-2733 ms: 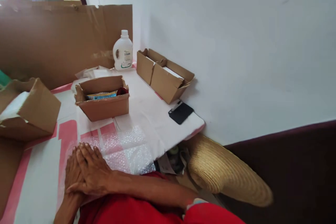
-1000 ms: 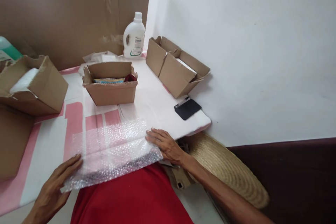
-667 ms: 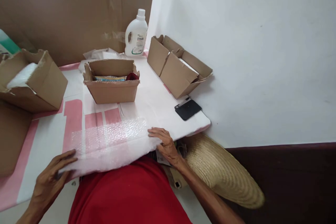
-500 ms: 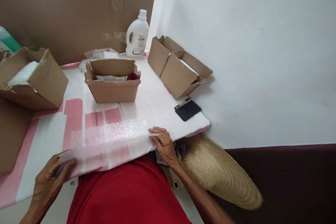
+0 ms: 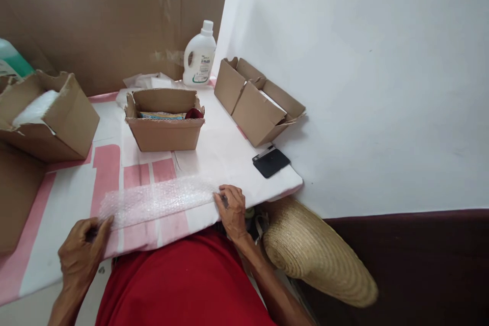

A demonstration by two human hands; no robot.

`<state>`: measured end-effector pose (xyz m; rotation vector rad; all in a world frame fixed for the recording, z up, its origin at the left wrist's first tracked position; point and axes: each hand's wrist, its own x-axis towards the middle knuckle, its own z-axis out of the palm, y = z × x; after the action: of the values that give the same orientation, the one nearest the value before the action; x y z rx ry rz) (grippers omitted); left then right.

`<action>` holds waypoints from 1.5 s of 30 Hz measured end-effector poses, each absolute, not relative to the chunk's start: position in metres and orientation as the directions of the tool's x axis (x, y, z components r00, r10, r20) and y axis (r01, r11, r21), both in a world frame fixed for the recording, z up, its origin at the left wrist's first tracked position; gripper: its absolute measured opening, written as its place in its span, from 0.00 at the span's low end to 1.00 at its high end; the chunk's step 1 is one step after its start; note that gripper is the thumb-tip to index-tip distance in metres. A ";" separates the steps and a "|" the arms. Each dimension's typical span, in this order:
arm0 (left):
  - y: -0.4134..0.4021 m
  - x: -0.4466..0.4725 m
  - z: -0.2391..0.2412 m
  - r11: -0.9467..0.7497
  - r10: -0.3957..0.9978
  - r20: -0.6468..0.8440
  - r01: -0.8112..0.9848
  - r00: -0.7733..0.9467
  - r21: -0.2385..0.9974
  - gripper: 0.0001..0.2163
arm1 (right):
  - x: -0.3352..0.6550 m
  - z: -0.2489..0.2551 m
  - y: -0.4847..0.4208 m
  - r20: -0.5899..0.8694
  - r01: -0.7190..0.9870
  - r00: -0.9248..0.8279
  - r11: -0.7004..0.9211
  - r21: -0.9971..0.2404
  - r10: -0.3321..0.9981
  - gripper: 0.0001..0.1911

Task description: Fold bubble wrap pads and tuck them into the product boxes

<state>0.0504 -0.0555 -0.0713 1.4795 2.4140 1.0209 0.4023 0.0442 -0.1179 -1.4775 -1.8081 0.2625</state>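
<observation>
A clear strip of bubble wrap [image 5: 160, 199] lies stretched along the front of the table, between my two hands. My left hand [image 5: 84, 244] pinches its left end between thumb and fingers, at the table's front edge. At the opposite end, my right hand [image 5: 231, 206] has thumb and fingertips closed on the strip's right corner. Behind the wrap stands an open cardboard box [image 5: 165, 135] with a blue-and-yellow packet [image 5: 162, 115] and a dark red item [image 5: 194, 113] inside.
Cardboard boxes [image 5: 78, 122] holding white material stand at the left. Another open box [image 5: 254, 107] leans near the wall, with a flat black object [image 5: 271, 162] before it. A white detergent bottle [image 5: 199, 58] stands behind. A straw hat [image 5: 317, 254] hangs below the table's right corner.
The bubble wrap has come down flatter on the table, its front edge no longer raised. Both hands have shifted slightly and still hold the ends.
</observation>
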 end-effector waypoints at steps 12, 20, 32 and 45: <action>-0.048 0.087 -0.069 0.259 0.731 0.525 0.889 -0.436 0.378 0.22 | 0.398 -0.125 0.046 0.417 0.740 0.049 0.247 -0.625 0.908 0.07; -0.041 0.138 -0.098 -0.330 0.894 0.374 0.927 0.246 0.180 0.23 | 0.391 -0.105 0.044 0.448 0.717 0.112 0.240 -0.655 0.887 0.10; -0.038 0.125 -0.117 -0.383 0.864 0.406 0.912 0.297 0.148 0.30 | 0.322 -0.098 0.018 0.279 0.574 -0.672 0.720 -0.389 0.686 0.43; -0.036 0.136 -0.103 -0.356 0.871 0.405 0.925 0.279 0.128 0.26 | 0.409 -0.103 0.041 0.272 0.875 -0.342 0.410 -0.256 0.900 0.39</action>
<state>0.1358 -0.0363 -0.1025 2.6147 1.8485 0.6798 0.4092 0.0406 -0.1032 -1.5256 -2.3038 0.0913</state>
